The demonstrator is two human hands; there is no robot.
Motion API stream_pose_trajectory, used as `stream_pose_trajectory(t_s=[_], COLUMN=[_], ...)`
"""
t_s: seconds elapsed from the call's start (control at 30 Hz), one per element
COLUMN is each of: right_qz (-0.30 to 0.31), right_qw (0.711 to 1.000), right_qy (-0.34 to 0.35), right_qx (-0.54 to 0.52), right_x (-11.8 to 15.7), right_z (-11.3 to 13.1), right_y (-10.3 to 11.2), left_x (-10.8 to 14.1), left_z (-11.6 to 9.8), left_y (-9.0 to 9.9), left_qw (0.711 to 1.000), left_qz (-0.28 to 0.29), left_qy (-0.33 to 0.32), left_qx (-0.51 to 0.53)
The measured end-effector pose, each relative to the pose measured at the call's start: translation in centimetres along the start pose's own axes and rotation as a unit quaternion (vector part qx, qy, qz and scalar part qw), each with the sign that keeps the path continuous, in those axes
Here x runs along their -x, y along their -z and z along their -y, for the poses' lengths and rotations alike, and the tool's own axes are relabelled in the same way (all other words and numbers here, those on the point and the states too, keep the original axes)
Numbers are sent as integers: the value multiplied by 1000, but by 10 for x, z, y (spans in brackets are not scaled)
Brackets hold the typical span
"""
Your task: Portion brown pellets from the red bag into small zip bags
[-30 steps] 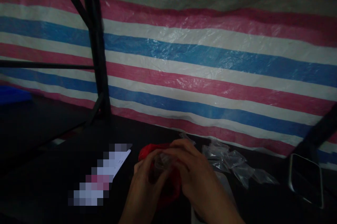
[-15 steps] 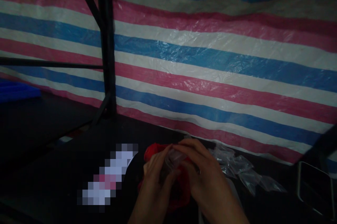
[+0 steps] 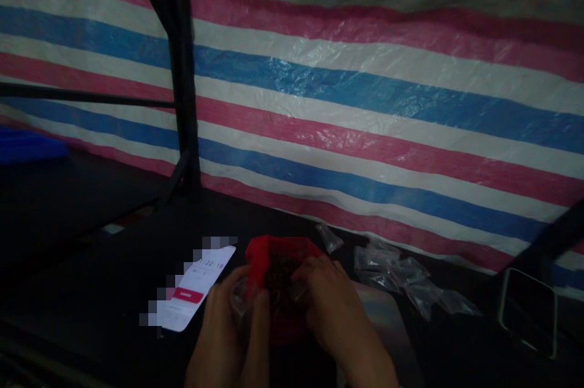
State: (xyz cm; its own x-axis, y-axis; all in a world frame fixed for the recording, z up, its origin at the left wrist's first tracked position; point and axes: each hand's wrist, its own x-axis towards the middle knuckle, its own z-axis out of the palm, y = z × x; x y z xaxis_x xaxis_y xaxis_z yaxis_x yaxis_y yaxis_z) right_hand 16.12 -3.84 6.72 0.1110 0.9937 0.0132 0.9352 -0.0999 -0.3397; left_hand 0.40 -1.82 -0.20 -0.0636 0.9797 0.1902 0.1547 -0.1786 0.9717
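Note:
A red bag [image 3: 259, 257] stands open in front of me, with a heap of small dark pieces [image 3: 279, 269] inside. My left hand [image 3: 225, 321] is at its left side, fingers closed round a small clear plastic bag [image 3: 239, 298]. Over the right side of the red bag's mouth is my right hand [image 3: 331, 300], its fingers bent down among the dark pieces. Something small and clear shows at those fingertips, too dim to identify. Part of the red bag's rim is covered by my hands.
Several small clear plastic bags [image 3: 406, 275] lie at the right, and a single one [image 3: 329, 238] lies behind the red bag. A flat silvery thing [image 3: 381, 321] is under my right forearm. A lit phone [image 3: 196, 297] lies left, a dark-screened phone [image 3: 529, 312] far right. Striped sheeting [image 3: 365, 132] hangs behind.
Both hands were together above the red bag with clear plastic between them. They have parted: the left moved left and down with the clear bag, the right went down into the red bag's mouth.

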Motion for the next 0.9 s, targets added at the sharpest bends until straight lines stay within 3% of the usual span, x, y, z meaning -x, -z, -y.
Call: stream_pose_trajectory(t_s=[0.2,0.3,0.43,0.6,0.9], right_qz=[23,13,8,4,7], right_qw=[999,1000,999,992,967], right_qy=[-9,8,28,46,17], right_qx=[25,1,-31,-114,-253], right_x=[1,-1,-5,-11,-14], right_z=[2,0,-8,-20,-27], right_y=[8,-1,-11,-18,-23], left_x=[25,22,12,0,-3], left_z=[35,43,36,30,32], left_y=[-9,-11,-10,-14,-16], left_qw=[1000,999,992,984,993], left_qz=[4,18,49,35,69], left_qy=[-18,20,75,112,57], left_qx=[3,34,91,135,76])
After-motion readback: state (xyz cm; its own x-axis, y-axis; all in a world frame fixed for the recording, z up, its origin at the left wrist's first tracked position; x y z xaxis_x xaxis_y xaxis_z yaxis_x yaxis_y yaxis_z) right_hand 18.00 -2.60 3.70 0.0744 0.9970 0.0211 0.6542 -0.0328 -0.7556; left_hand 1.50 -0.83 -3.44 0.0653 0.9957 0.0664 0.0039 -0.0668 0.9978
